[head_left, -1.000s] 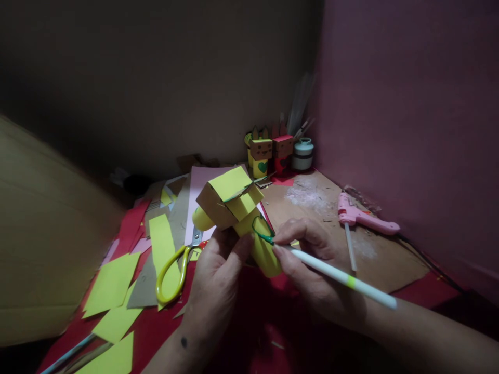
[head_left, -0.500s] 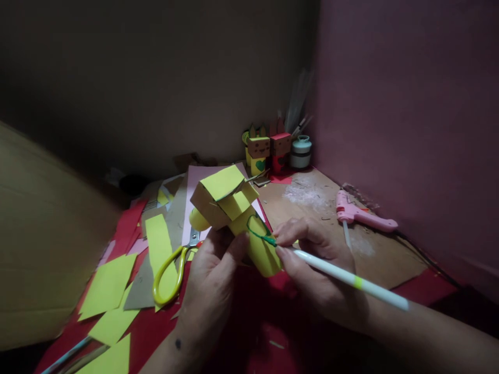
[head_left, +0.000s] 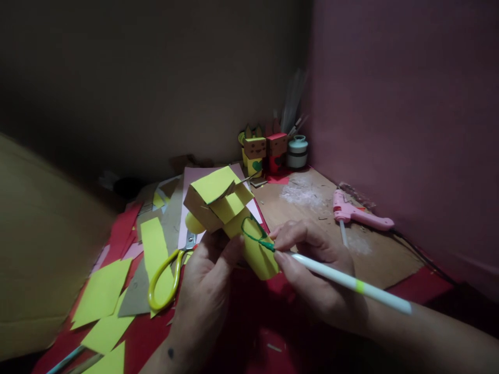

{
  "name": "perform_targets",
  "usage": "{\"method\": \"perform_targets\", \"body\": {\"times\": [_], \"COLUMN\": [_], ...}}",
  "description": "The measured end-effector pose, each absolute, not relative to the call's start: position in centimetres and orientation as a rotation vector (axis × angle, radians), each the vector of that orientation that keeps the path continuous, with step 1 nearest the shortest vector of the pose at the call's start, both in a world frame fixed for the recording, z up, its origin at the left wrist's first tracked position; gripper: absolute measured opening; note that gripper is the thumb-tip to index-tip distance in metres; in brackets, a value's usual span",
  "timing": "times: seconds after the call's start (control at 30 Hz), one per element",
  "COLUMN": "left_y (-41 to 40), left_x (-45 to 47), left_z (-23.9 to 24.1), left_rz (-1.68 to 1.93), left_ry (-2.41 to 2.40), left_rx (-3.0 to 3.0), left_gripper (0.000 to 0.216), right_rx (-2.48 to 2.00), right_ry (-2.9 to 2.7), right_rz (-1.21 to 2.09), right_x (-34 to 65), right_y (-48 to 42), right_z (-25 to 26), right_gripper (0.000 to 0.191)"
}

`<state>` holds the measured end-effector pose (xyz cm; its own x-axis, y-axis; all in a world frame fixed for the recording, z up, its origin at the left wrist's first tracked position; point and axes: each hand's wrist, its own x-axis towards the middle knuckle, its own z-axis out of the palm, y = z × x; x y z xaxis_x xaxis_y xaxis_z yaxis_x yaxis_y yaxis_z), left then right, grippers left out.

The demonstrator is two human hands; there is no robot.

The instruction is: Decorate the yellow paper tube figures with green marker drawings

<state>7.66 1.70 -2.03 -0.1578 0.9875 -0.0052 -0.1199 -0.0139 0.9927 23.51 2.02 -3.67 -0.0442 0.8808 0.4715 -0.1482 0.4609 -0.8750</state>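
My left hand (head_left: pixel 206 291) is closed around a paper figure (head_left: pixel 253 249), thumb pressed on its yellow tube body. The figure lies tilted, with a boxy cardboard head topped in yellow paper. My right hand (head_left: pixel 315 270) pinches a white paintbrush (head_left: pixel 331 272) with a yellow-green band, close to its green tip. That tip touches the tube at a green curved outline, which looks like part of a heart. Beside my left hand lie yellow-handled scissors (head_left: pixel 166 283), their blades partly hidden behind the hand and the figure.
Yellow paper pieces (head_left: pixel 103 288) and red scraps spread at the left. A pink glue gun (head_left: pixel 358 213) with a cord rests at the right. Behind stand a yellow figure (head_left: pixel 255 153), a red figure (head_left: pixel 276 148) and a pale jar (head_left: pixel 297 153). Walls enclose the back and right.
The whole view has shifted slightly, so the hands and figure appear a little further left. The brush tip has moved slightly along the green outline; both grips are the same.
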Motion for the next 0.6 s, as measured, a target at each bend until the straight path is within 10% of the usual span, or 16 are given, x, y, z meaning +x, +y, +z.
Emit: {"method": "perform_targets", "body": {"times": [0.6], "left_y": [1.58], "left_x": [7.65], "left_z": [-2.3], "left_rz": [1.384], "left_ry": [1.198], "left_rx": [1.005], "left_gripper": [0.054], "right_rx": [-0.664], "right_ry": [-1.345], "right_rz": [1.066], "right_x": [23.58], "right_y": [2.03], "right_z": [-3.65], "right_gripper": [0.009]}}
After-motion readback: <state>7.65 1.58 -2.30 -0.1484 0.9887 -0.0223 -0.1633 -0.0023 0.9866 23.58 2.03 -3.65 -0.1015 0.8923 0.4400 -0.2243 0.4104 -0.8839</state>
